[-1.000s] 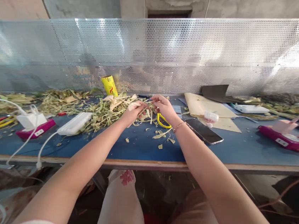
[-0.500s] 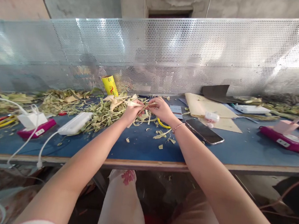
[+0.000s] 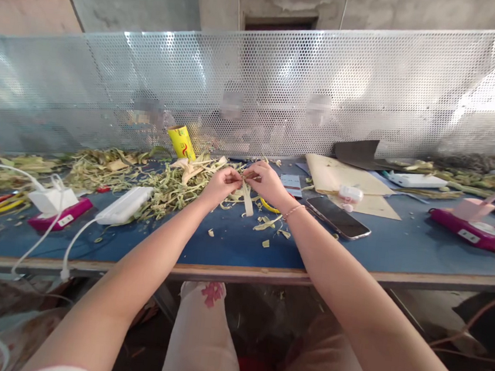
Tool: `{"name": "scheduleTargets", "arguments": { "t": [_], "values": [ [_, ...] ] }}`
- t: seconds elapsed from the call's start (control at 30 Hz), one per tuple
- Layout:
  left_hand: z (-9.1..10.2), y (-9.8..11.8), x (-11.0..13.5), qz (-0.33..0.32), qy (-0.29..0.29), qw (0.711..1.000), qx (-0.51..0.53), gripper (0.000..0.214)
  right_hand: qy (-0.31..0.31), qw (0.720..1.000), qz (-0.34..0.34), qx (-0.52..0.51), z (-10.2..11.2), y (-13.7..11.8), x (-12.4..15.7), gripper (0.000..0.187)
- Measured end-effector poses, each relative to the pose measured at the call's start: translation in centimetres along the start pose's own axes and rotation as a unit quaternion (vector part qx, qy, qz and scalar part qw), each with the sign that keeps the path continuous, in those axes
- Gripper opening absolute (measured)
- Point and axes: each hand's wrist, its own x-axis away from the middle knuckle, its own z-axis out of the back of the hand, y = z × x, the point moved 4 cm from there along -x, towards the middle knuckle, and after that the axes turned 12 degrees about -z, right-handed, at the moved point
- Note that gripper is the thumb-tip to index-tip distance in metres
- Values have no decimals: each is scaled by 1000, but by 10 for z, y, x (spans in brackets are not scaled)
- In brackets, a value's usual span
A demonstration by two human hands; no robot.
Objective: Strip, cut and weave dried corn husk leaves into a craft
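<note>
Pale leaf strip (image 3: 247, 202) hung at frame centre, its top pinched by left hand (image 3: 220, 184) and right hand (image 3: 268, 182), fingers closed. Scrap heap (image 3: 163, 185) just left; yellow scissors (image 3: 265, 204) half hidden behind the right wrist; phone (image 3: 337, 217) right.

Pale green leaf strip (image 3: 247, 199), limp, hanging down above blue table

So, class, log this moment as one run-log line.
left hand: pinches leaf strip | right hand: pinches leaf strip | strip end: hangs over blue table

The head camera looks forward and down, near the workbench (image 3: 355, 253).
</note>
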Motion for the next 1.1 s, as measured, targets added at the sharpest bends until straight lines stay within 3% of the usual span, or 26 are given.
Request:
{"name": "scheduleTargets", "arguments": {
  "t": [0.47,0.87,1.1],
  "values": [
    [0,-1,2,25,19,999,20,21,44,997,12,69,2,-9,4,7],
    [1,-5,0,25,31,999,26,23,39,999,-28,13,1,-1,1,6],
    [5,-11,-1,42,65,997,13,20,-4,999,-26,-24,-8,11,-3,28]
  ]
}}
